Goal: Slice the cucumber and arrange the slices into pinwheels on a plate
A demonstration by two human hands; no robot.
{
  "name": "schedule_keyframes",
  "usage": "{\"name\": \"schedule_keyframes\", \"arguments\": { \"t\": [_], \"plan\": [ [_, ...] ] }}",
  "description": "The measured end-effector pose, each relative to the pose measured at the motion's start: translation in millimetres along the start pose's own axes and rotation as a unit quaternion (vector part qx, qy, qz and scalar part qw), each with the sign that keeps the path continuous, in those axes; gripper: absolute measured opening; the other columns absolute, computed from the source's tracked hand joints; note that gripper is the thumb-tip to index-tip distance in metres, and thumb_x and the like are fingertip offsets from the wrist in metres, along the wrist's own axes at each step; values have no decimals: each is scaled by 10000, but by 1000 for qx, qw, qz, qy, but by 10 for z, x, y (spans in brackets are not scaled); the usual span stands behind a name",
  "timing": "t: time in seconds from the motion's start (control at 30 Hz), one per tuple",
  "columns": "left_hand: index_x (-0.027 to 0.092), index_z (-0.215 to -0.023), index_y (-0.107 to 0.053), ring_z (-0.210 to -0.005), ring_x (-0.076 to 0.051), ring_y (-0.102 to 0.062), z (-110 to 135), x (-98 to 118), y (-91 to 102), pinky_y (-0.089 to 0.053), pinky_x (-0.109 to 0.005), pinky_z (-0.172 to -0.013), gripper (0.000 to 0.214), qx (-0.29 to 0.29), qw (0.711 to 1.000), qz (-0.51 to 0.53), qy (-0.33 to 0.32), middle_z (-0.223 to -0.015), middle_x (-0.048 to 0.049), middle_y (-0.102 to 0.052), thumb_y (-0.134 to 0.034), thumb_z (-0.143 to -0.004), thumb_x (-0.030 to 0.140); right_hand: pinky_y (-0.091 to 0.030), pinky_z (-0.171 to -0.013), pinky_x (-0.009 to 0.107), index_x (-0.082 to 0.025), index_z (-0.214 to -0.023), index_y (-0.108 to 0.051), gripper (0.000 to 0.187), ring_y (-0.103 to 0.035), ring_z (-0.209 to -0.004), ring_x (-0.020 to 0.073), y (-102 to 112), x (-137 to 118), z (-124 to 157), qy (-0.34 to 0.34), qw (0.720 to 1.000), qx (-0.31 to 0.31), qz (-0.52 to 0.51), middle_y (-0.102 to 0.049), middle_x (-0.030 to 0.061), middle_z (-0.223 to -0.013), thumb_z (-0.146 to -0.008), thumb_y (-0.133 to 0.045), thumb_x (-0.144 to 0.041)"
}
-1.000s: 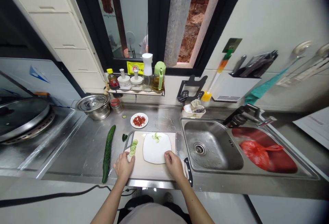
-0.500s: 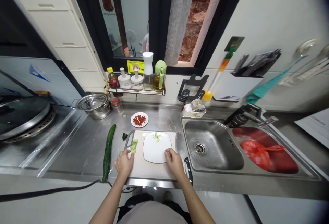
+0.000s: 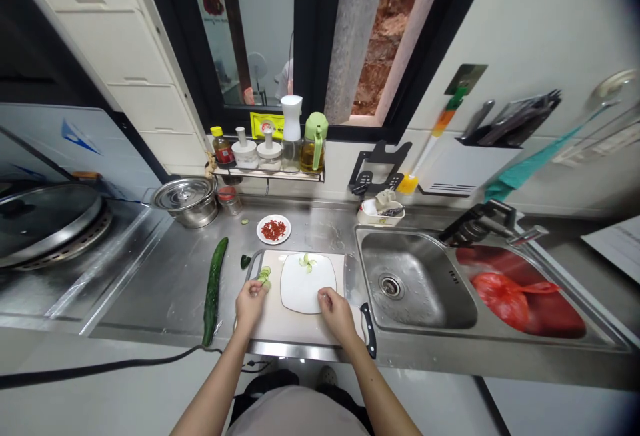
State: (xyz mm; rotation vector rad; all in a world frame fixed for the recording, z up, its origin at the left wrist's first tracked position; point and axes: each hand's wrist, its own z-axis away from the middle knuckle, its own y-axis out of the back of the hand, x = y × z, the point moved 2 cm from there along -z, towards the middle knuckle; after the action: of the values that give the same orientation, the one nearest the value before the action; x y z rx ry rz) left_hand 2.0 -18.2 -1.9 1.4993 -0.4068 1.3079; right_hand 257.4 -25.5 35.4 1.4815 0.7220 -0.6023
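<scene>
A pale cutting board point(image 3: 295, 328) lies on the steel counter in front of me. On it sits a square white plate point(image 3: 301, 286) with a few cucumber slices point(image 3: 307, 262) near its far edge. My left hand point(image 3: 250, 303) is curled over a short row of cucumber slices point(image 3: 264, 275) at the board's left side, fingers pinched on them. My right hand point(image 3: 336, 314) rests at the plate's near right corner, fingers bent against its rim. A black-handled knife point(image 3: 369, 337) lies just right of that hand. A whole cucumber point(image 3: 213, 288) lies left of the board.
A small dish of chopped red chilli point(image 3: 273, 229) stands behind the board. A lidded steel pot point(image 3: 186, 199) and a condiment rack point(image 3: 267, 154) are at the back left. The double sink point(image 3: 417, 283) is to the right, with a red bag point(image 3: 503, 293) in the far basin.
My left hand has moved forward along the board's left side onto the cucumber slices and closed on them. The right hand has stayed at the plate's near corner.
</scene>
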Motion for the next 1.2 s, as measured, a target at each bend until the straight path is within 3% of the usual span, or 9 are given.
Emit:
{"name": "schedule_keyframes", "arguments": {
  "t": [0.07, 0.17, 0.33, 0.47, 0.57, 0.67, 0.9, 1.2],
  "plan": [
    [163, -778, -582, -654, -134, -604, -14, 160, -66, -465, -253, -668, 348, -34, 991, 128, 13, -694, -25, -638, -680, -643, 469, -382, -591, 254, -198, -877, -647, 298, -556, -628, 172, 20, -51, -57, 2, 1000, 1, -7, -607, 19, -657, -861, -431, -403],
    [155, -760, -586, -635, -118, -589, 0, 456, -120, -453, -238, -637, 430, -62, 972, 228, 22, -679, -15, -631, -745, -549, 495, -380, -593, 246, -191, -881, -648, 287, -544, -623, 161, 68, -158, -190, 13, 999, 5, -29, -594, 9, -650, -855, -452, -399],
    [149, -791, -614, -666, -117, -606, 76, 901, -136, -451, -233, -657, 431, -116, 951, 285, 17, -723, -23, -663, -778, -535, 454, -414, -618, 243, -182, -894, -655, 268, -529, -621, 139, 162, -384, -457, 24, 993, 26, -110, -607, 7, -693, -823, -522, -404],
    [144, -819, -641, -675, -120, -608, 128, 1112, -157, -459, -243, -680, 412, -171, 945, 280, -9, -750, -32, -677, -773, -571, 445, -459, -738, 271, -184, -945, -661, 258, -579, -757, 156, 250, -607, -608, 66, 984, 14, -164, -673, 45, -840, -823, -547, -380],
    [143, -819, -656, -716, -128, -619, 157, 1199, -183, -469, -253, -722, 373, -210, 934, 289, -28, -784, -40, -688, -774, -590, 413, -459, -773, 288, -196, -958, -669, 228, -590, -794, 161, 316, -748, -669, 104, 982, -10, -156, -689, 45, -883, -820, -568, -347],
    [142, -809, -676, -745, -144, -628, 176, 1244, -196, -479, -264, -736, 352, -225, 932, 282, -43, -799, -48, -698, -771, -601, 410, -453, -751, 279, -193, -828, -669, 162, -586, -760, 154, 343, -815, -702, 124, 980, -41, -151, -681, 31, -805, -821, -561, -314],
    [133, -848, -717, -758, -155, -645, 179, 1277, -181, -492, -271, -745, 337, -237, 934, 263, -51, -836, -71, -723, -749, -641, 397, -443, -687, 246, -181, -735, -630, 171, -570, -691, 132, 309, -776, -729, 73, 975, -55, -203, -651, 4, -724, -798, -542, -314],
    [143, -800, -722, -695, -148, -615, 188, 1338, -184, -476, -264, -698, 277, -231, 943, 218, -104, -768, -57, -706, -732, -659, 381, -442, -656, 233, -181, -701, -603, 167, -544, -661, 119, 347, -785, -736, 61, 967, -73, -237, -618, -11, -671, -767, -551, -324]
  ]
}}
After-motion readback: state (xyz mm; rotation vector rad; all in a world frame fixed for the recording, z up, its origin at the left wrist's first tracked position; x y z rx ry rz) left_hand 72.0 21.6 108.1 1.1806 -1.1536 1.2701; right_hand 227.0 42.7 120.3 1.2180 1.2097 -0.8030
